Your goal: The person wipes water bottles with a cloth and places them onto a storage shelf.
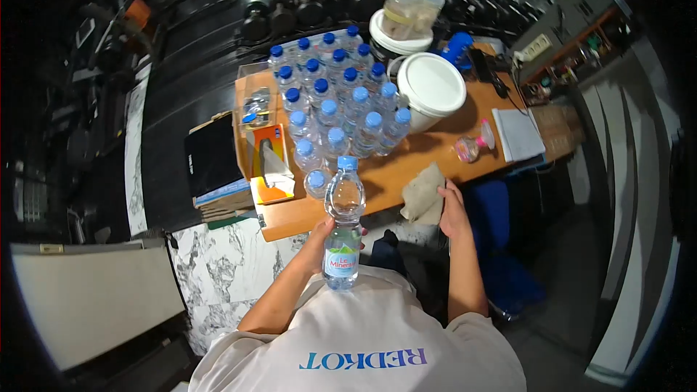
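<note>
My left hand [319, 241] is wrapped round a clear plastic water bottle [342, 262] with a light blue cap, held upright in front of my chest. Part of that hand is hidden behind the bottle. A beige cloth [423, 194] hangs over the table's front edge, its right side gripped by my right hand [454, 212]. Beyond the held bottle, several more water bottles [336, 139] stand close together in rows, with light blue caps nearer me and darker blue ones farther back.
On the wooden table [305, 222] are a white lidded bucket [431, 86], a pink spray bottle [473, 147], a folded white cloth [517, 135] and an orange-and-yellow box [271, 167]. Clear tubs [412, 9] are stacked behind. A blue chair [501, 276] stands right; dumbbells [305, 9] line the back.
</note>
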Demonstrator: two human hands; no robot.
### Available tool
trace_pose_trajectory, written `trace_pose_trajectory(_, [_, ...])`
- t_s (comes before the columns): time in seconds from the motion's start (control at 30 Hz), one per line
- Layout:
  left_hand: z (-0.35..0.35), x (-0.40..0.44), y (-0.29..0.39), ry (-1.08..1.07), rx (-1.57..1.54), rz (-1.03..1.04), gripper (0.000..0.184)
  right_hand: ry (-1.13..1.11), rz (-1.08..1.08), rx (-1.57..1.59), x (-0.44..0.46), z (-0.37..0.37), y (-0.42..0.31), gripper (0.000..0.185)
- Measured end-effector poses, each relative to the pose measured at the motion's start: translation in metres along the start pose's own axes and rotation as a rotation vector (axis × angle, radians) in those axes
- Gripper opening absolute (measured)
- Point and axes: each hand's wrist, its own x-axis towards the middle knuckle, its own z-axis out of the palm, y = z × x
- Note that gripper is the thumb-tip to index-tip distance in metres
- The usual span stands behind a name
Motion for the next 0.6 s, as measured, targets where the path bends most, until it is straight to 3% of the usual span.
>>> trace_pose_trajectory(0.13, [-0.004,0.005,0.003,-0.014,0.015,-0.068,0.075,-0.078,-0.04,0.115,-0.045,0.028,-0.025,0.044])
trace_pose_trajectory(0.2, [-0.002,0.008,0.005,-0.027,0.043,-0.077,0.075,-0.087,0.079,0.428,-0.058,0.026,-0.011,0.053])
trace_pose_trajectory(0.27, [0.004,0.01,0.006,-0.065,0.03,-0.088,0.074,0.006,0.066,0.393,-0.056,0.013,0.022,0.056])
trace_pose_trajectory(0.33, [0.008,0.012,0.002,-0.063,0.034,-0.063,0.073,0.098,0.263,0.144,-0.053,0.026,0.036,0.053])
trace_pose_trajectory(0.4, [0.013,0.008,0.0,-0.047,0.045,-0.035,0.072,0.105,0.145,0.103,-0.049,0.038,0.034,0.049])
trace_pose_trajectory(0.53, [0.036,-0.001,0.001,0.0,0.059,0.038,0.072,0.139,-0.315,-0.019,-0.04,0.072,-0.031,0.045])
trace_pose_trajectory(0.6, [0.048,-0.003,0.002,0.038,-0.03,0.076,0.064,-0.083,-0.375,-0.284,-0.035,0.081,-0.06,0.048])
